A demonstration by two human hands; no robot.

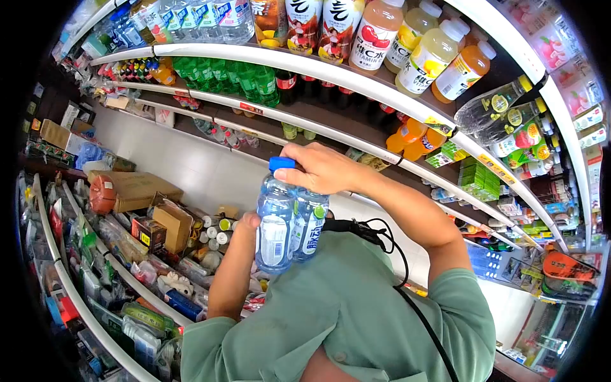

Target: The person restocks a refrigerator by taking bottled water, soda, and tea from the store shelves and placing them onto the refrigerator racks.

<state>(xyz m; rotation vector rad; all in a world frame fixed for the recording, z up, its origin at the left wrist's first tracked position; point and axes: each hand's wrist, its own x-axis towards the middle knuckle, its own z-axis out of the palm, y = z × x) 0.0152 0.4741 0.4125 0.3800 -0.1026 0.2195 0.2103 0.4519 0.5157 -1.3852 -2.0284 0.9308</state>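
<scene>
Clear blue drink bottles stand upright against my chest. The front bottle (275, 223) has a blue cap and a pale label; a second bottle (312, 223) with dark Chinese lettering sits beside it, and whether there are more behind is hard to make out. My right hand (324, 169) closes over the bottle tops from above, its fingers by the blue cap. From the left side my left hand (250, 223) presses the front bottle, thumb showing and the other fingers hidden behind it.
Drink shelves (267, 57) curve across the far side, stacked with juice, water and soda bottles. On the left, a lower rack (114, 261) holds packaged goods. Cardboard boxes (143, 190) and an orange-brown ball (102, 194) stand beyond it. A black strap (426, 325) hangs over my shirt.
</scene>
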